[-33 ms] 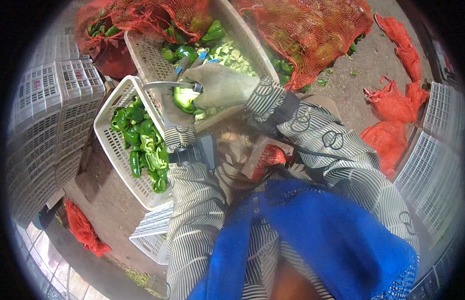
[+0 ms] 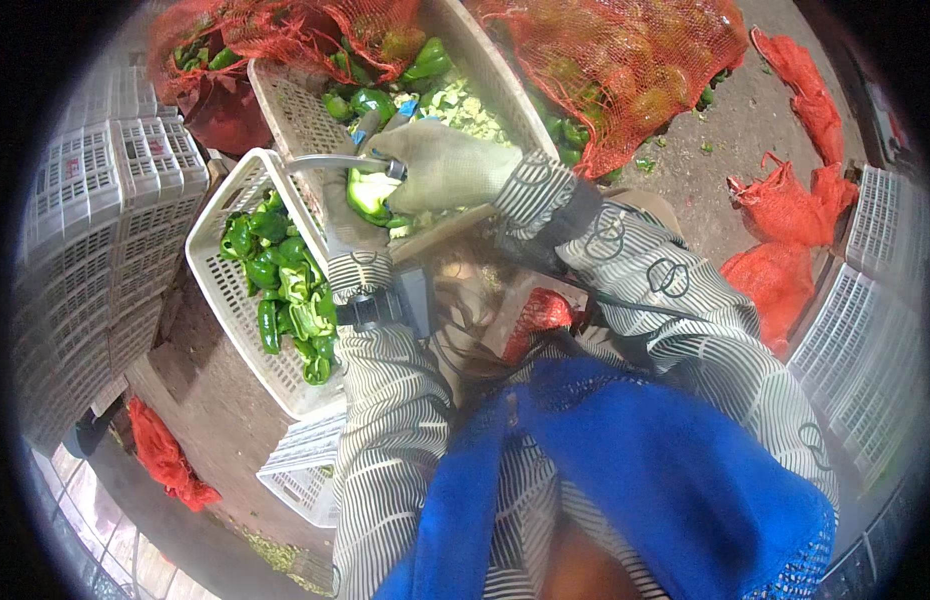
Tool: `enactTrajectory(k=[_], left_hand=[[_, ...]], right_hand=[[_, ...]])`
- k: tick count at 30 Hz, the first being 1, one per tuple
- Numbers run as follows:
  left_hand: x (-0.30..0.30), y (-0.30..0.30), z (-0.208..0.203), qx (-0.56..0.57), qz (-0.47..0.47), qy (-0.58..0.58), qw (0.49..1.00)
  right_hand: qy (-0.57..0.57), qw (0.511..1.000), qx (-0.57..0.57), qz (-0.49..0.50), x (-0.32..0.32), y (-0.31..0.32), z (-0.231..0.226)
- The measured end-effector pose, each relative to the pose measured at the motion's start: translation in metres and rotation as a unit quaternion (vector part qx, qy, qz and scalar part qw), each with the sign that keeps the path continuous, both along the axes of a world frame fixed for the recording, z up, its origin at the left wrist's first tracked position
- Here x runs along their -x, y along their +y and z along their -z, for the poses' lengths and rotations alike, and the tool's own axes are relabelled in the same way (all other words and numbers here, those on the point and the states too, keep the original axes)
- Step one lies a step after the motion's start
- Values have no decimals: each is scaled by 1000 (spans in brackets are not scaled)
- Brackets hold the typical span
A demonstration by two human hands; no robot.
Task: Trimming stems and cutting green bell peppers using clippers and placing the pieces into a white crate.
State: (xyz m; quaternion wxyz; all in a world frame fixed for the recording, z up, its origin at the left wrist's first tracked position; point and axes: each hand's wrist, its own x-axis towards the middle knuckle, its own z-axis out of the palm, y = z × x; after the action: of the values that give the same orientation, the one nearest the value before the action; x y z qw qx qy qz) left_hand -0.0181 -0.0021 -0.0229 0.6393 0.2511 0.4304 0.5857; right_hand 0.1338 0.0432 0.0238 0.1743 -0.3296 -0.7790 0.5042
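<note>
fingers of the gloved left hand curl shut around a green pepper, cupping it from below so the cut side faces up, a little above the centre of the frame. the gloved right hand is clenched on a curved metal tool whose end meets the pepper, apparently so it can dig at the core. just to the left a white crate holds more green peppers, close enough to drop into. behind the hands a second crate holds pale scraps. red mesh sacks lie along the upper edge.
</note>
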Motion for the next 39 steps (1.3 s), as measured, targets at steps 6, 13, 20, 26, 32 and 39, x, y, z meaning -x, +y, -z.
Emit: enactTrajectory(k=[6, 13, 20, 26, 32, 39], left_hand=[[-12, -8, -19, 1, 1, 34, 999], [-5, 5, -6, -56, 55, -179, 981], [5, 6, -11, -41, -7, -286, 957], [-29, 10, -27, -2, -77, -42, 996], [0, -5, 1, -62, -32, 184, 981], [154, 1, -40, 15, -32, 728, 685]], right_hand=[[-29, 996, 61, -51, -1, 8, 8], [25, 998, 2, 61, 1, 3, 9], [38, 933, -245, 262, -16, 29, -1], [-27, 985, -140, 93, 10, -6, 8], [-81, 980, -127, 131, 26, -7, 13], [72, 918, -164, 353, -71, 41, -11]])
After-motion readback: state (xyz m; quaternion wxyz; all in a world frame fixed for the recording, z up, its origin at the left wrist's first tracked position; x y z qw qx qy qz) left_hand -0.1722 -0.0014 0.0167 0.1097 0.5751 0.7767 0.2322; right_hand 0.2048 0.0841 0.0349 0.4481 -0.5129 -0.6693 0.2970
